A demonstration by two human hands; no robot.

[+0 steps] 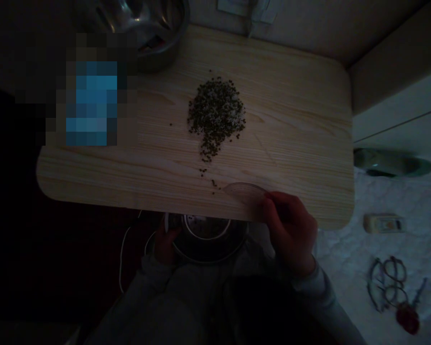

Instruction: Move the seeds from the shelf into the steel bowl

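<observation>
1. No word, brand or number can be read anywhere.
2. Right side, below mid-height: a pale container point(369, 224) bears a printed label point(389, 224), too dark and small to read.
3. Upper left: a blue patch point(96, 96), pixelated beyond reading.

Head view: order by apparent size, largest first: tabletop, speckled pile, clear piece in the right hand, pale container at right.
1. Tabletop
2. Speckled pile
Unranked, both smaller: clear piece and pale container. They look close; the right hand covers part of the clear piece.
</observation>
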